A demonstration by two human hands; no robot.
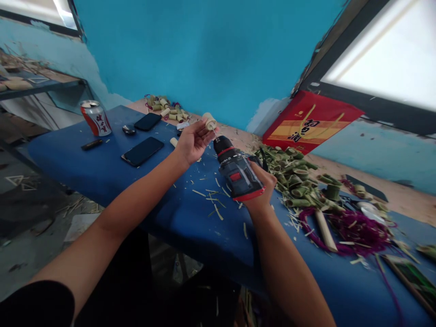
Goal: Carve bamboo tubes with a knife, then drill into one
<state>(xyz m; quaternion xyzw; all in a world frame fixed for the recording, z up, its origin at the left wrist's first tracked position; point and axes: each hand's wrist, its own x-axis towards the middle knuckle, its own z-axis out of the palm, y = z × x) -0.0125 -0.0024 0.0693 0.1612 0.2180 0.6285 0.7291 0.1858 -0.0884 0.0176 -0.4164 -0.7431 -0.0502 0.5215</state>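
Pinched in the fingers of my left hand point(192, 144) is a short pale bamboo piece point(209, 121), held up above the table with its end toward the drill. My right hand point(264, 184) is wrapped around the handle of a black and red cordless drill point(238, 173). The drill's thin bit points up and left at the end of the bamboo piece. Whether the tip is inside the bamboo or just touching it, I cannot tell. Pale shavings point(214, 202) lie on the blue table below the drill.
The blue table point(204, 240) carries a drink can point(96, 119), two phones point(143, 151) and a pile of small bamboo pieces point(166, 109) at left. Green bamboo offcuts point(296, 177), purple string point(357, 231) and a pale stick point(326, 231) lie at right. A red bag point(306, 125) leans on the wall.
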